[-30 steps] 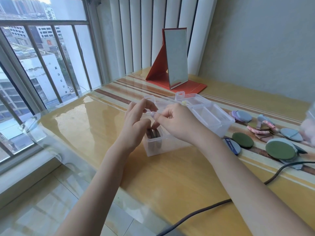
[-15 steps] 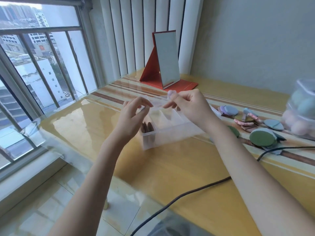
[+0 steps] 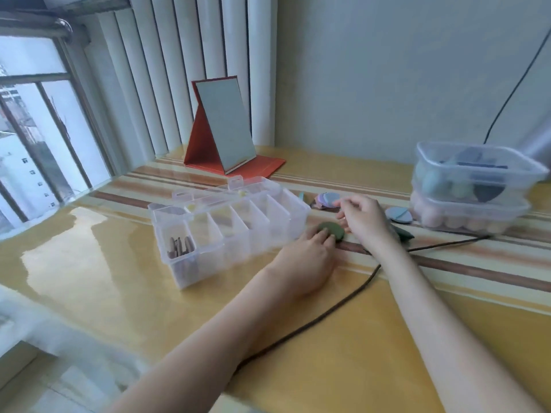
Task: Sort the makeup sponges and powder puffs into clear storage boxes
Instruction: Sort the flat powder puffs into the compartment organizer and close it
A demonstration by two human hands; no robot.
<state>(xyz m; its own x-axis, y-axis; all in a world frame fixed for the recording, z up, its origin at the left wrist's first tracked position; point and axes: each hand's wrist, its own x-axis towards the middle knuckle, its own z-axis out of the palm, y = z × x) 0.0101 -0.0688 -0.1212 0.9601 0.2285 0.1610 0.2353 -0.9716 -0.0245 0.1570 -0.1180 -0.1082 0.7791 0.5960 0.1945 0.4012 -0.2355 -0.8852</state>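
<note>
Your left hand (image 3: 304,257) lies low on the table (image 3: 89,263), just right of the clear compartment box (image 3: 229,225), and its fingertips rest on a round dark green puff (image 3: 333,229). The fingers look fairly straight over the puff; whether they are actually pinching it I cannot tell. Your right hand (image 3: 365,219) hovers just behind and to the right of that puff, fingers loosely curled, with nothing visible in its grasp.

The compartment box stands open, its lid folded back behind it. Its nearest left cell holds a few brownish puffs (image 3: 179,247) standing on edge; the other cells in the front row look bare, though blur makes the back row hard to read.

Beyond your right hand, a small pile of lilac and blue-grey puffs (image 3: 326,199) lies on the striped part of the table, and a blue-grey puff (image 3: 399,215) sits further right. Past that, 2 clear tubs (image 3: 471,189) are stacked, the lower one filled with pale pink sponges, the upper one with teal and dark pieces.

A dark cable (image 3: 343,305) runs across the table under your right forearm. A red folding mirror (image 3: 223,129) stands at the back by the blinds.
</note>
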